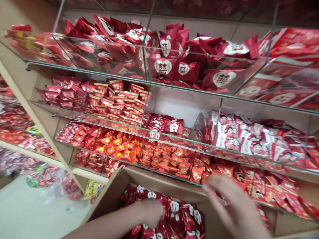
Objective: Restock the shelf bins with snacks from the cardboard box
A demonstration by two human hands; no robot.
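An open cardboard box [159, 181] at the bottom middle holds dark red candy packets [174, 205] with white heart labels. My left hand [152, 212] reaches into the box among the packets, its fingertips hidden between them. Over the box's right edge is my right hand [231, 202], blurred, with thumb and fingers apart and nothing seen between them. Similar dark red packets [173, 126] lie in a small stack in a middle shelf compartment behind the box.
Glass-fronted shelves [174, 87] with dividers cross the view, filled with red packets. White-and-red packets [251, 142] fill the right compartments. A wooden upright [32, 116] stands at left. Plastic bags of candy [50, 182] lie on the floor at lower left.
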